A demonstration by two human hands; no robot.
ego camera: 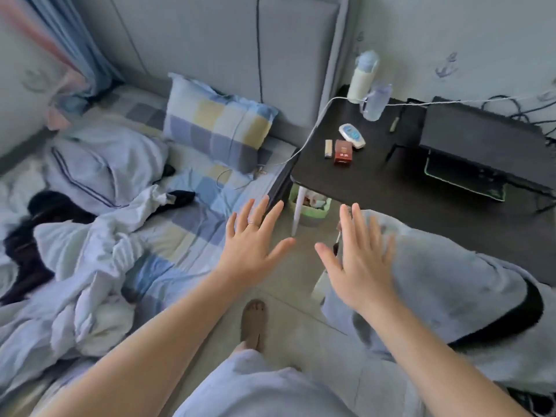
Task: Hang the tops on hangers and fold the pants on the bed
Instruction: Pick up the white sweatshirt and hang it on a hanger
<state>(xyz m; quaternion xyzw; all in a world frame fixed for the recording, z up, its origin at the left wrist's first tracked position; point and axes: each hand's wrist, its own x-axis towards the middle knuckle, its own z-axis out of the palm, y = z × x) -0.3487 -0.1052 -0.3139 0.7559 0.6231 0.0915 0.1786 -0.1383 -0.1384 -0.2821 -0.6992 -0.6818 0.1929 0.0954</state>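
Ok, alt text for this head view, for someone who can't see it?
A person's left hand and right hand are held out, open and empty, above the floor between a bed and a dark desk. Pale fabric and a dark garment lie rumpled on the bed near a checked pillow.

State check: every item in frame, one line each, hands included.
Left hand: open, fingers spread, holding nothing.
Right hand: open, holding nothing.
Clothes: crumpled, unfolded.
Pillow: propped against headboard.
Bottle: upright, capped.
Red box: lying flat.
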